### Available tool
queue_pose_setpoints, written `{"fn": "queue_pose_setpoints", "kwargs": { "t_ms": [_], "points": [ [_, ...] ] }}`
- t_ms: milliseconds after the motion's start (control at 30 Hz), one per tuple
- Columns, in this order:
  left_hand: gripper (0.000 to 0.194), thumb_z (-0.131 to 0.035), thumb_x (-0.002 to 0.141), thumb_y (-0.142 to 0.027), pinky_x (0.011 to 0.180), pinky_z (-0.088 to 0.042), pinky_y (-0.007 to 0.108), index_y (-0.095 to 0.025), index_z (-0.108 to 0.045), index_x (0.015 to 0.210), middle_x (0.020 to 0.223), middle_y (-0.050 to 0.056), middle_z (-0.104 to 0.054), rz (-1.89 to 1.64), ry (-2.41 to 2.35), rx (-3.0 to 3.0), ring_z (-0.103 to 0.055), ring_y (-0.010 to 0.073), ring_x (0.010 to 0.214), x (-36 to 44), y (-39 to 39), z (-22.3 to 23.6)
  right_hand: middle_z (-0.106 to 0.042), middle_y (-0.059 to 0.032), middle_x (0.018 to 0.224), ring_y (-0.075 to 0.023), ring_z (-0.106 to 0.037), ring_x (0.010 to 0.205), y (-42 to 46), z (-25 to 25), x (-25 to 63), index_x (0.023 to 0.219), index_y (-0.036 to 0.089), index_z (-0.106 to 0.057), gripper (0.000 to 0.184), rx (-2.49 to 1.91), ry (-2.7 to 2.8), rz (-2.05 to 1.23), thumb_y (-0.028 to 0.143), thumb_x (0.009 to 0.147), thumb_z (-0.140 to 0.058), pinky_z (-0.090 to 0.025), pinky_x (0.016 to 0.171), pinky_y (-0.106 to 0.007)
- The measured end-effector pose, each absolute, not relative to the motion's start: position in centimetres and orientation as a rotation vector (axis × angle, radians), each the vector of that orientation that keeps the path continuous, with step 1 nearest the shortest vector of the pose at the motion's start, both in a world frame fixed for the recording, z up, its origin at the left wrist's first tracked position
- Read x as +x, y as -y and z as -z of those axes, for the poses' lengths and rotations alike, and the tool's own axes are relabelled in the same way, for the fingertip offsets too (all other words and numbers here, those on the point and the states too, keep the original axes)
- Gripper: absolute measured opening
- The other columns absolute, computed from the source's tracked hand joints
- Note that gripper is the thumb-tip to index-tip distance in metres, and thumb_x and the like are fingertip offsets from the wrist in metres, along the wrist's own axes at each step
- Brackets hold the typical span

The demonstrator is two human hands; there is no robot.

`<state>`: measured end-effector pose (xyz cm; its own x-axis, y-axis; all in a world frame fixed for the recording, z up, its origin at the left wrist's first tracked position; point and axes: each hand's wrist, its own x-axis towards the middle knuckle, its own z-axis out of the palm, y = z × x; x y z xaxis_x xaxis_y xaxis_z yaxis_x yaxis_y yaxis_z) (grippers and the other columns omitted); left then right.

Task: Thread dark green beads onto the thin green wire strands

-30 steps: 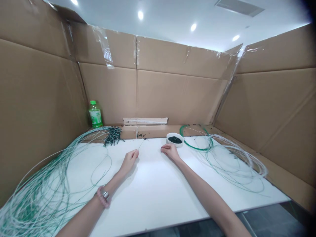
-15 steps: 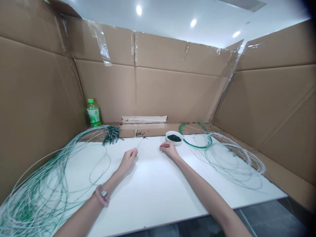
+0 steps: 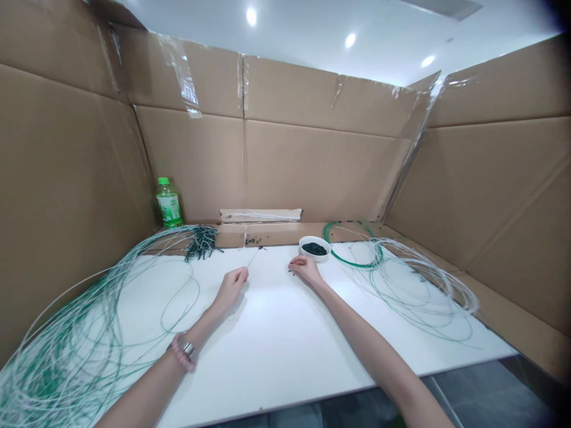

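Head view: strand (image 3: 253,258) juts from left fingers (image 3: 241,275).

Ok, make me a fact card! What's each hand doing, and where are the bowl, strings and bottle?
Left hand: pinching a thin strand
Right hand: curled in front of the white bowl; can't tell whether it holds anything
Bowl: near back of table, holding small dark pieces
Left side: green and white strand bundle
Right side: green coil, pale loops
Bottle: upright, green-capped, back left corner

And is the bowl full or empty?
The bowl is partly full: small dark pieces lie inside, with white inner wall showing above them.
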<state>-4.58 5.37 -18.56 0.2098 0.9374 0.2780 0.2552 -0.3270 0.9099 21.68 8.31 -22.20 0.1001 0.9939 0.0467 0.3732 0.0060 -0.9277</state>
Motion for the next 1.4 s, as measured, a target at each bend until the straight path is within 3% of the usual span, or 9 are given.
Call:
{"fn": "queue_pose_setpoints", "kwargs": {
  "t_ms": [1400],
  "points": [
    [0.037, -0.035, 0.082, -0.047, 0.059, -0.025, 0.025, -0.019, -0.032, 0.058, 0.057, -0.003, -0.031, -1.051, -1.153, 1.815, -0.032, 0.0119, 0.06, -4.6, -5.6, 19.0, -0.06, -0.0069, 0.109, -0.0171, -0.061, 0.092, -7.7, 22.0, 22.5, 0.111, 0.014, -0.056, 0.03, -1.486, 1.363, -0.83, 0.033, 0.089, -0.055, -0.053, 0.078, -0.036]
  ]
}}
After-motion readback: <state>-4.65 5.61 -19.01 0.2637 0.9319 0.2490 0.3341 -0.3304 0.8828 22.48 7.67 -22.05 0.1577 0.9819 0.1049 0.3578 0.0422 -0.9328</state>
